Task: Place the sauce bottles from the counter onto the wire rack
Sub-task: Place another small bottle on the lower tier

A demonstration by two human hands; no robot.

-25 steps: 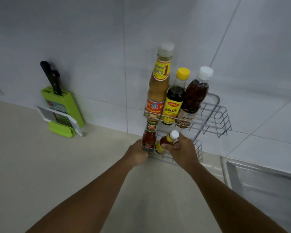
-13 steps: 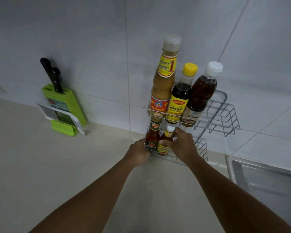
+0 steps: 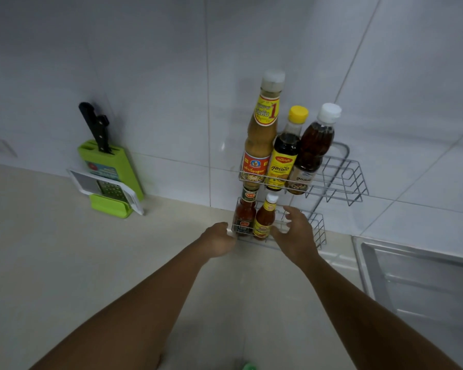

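Bottles: two small ones (image 3: 263, 218) stand upright on the rack's lower shelf (image 3: 318, 231). My right hand (image 3: 294, 236) is spread beside them, empty; left hand (image 3: 218, 240) curled at the rack's corner, holding nothing I can see. Next I'd check the worktop (image 3: 64, 263) for more.

We read a big red "1" on the yellow neck label of the tall tan sauce bottle (image 3: 262, 134). Thai lettering sits beside it, and more on the yellow label of the dark yellow-capped bottle (image 3: 284, 156). Other labels are too small for us.
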